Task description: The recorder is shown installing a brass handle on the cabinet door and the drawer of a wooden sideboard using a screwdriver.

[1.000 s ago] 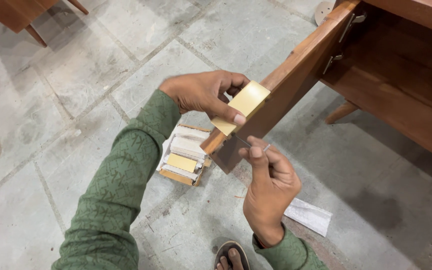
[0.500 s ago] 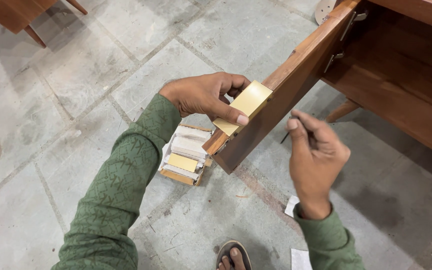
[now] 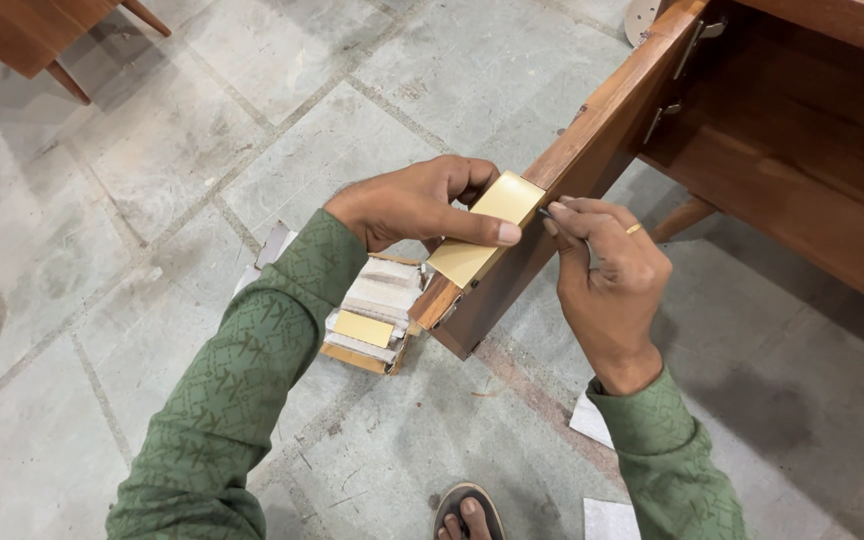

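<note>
On door edge [image 3: 592,150] | left hand [image 3: 412,200] pinching brass plate [image 3: 484,232] | right hand [image 3: 607,265] fingers pressed together beside it

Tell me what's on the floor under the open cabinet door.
Under the wooden door, a small open box of wrapped gold plates sits on the stone floor. The left hand presses a gold plate onto the door's edge; the door and forearm hide part of the box.
</note>
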